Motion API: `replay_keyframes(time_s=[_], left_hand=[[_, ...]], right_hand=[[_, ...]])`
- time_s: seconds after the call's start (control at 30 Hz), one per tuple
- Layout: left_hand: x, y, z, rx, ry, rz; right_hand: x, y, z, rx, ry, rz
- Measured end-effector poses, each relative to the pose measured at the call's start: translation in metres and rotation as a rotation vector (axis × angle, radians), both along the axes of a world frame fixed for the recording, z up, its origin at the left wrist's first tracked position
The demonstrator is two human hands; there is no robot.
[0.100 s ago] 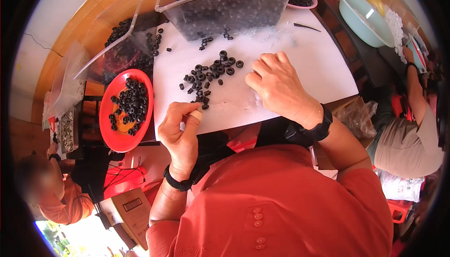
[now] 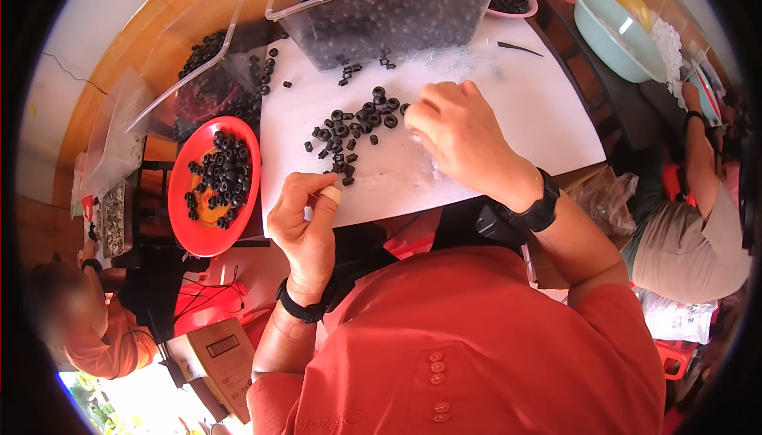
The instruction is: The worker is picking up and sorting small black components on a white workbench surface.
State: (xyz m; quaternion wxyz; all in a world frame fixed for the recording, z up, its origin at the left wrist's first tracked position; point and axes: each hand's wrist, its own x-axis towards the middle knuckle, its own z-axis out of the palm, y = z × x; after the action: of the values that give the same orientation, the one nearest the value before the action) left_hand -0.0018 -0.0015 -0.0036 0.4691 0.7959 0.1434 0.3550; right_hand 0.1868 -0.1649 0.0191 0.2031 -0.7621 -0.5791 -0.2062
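Orange-red shirt (image 2: 476, 340) with small buttons, short sleeves; black watch (image 2: 542, 203) on right wrist, black band (image 2: 302, 308) on left wrist.

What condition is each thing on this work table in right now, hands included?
left hand: curled at the white sheet's near edge, fingertips pinched together
right hand: fingers bent down on the sheet beside the loose rings
black rings: scattered loose on the sheet
white sheet: lying flat
red plate: partly filled with black rings
clear bin: open, heaped with black rings
pale green bowl: upright
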Motion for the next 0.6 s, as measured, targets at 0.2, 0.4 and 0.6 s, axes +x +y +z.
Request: replay_keyframes(time_s=[0.2, 0.4, 0.6], left_hand=[[0.006, -0.015, 0.005, 0.050, -0.021, -0.047], [0.013, -0.015, 0.000, 0.231, -0.067, -0.232], [0.016, -0.014, -0.007, 0.226, -0.050, -0.222]], right_hand=[[0.027, 0.058, 0.004, 0.139, 0.396, -0.018], [0.022, 0.079, -0.006, 0.013, 0.578, 0.082], [-0.008, 0.050, -0.013, 0.117, 0.474, 0.124]])
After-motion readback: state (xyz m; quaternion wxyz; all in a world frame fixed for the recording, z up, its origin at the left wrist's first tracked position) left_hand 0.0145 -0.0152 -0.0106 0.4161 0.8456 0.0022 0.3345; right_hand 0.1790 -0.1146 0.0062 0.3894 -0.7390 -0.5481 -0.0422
